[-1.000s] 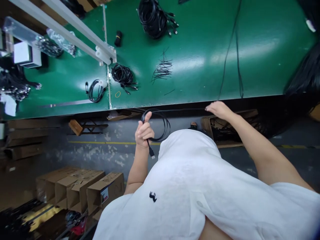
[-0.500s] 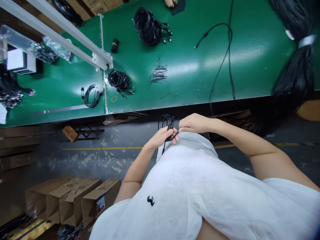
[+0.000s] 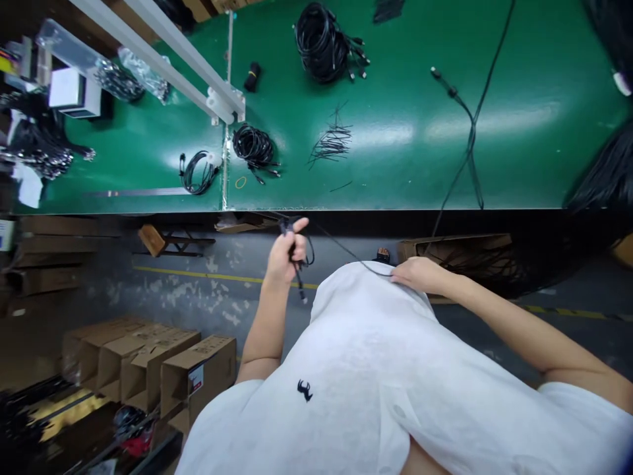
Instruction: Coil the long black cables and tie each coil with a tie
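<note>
My left hand (image 3: 283, 258) is closed round a bunched coil of black cable (image 3: 302, 290) in front of the bench edge, with the index finger sticking out. One plug end hangs down below the fingers. A single strand of this cable runs slackly across to my right hand (image 3: 418, 274), which pinches it close to my white shirt. On the green bench ahead, another black cable (image 3: 469, 142) lies crossed over itself with its plug end up, and its tail drops over the edge near my right hand.
On the green bench (image 3: 395, 178) lie a big cable coil (image 3: 321, 46), a smaller coil (image 3: 253, 145), a pile of thin black ties (image 3: 333, 142) and a yellow rubber band (image 3: 241, 182). Thick black cable bundles (image 3: 606, 171) hang at the right. Cardboard boxes (image 3: 198, 369) stand lower left.
My hands have moved apart, the left going left and the right going right, stretching a strand between them. The loops in my left hand look more bunched. The crossed cable on the bench has shifted.
</note>
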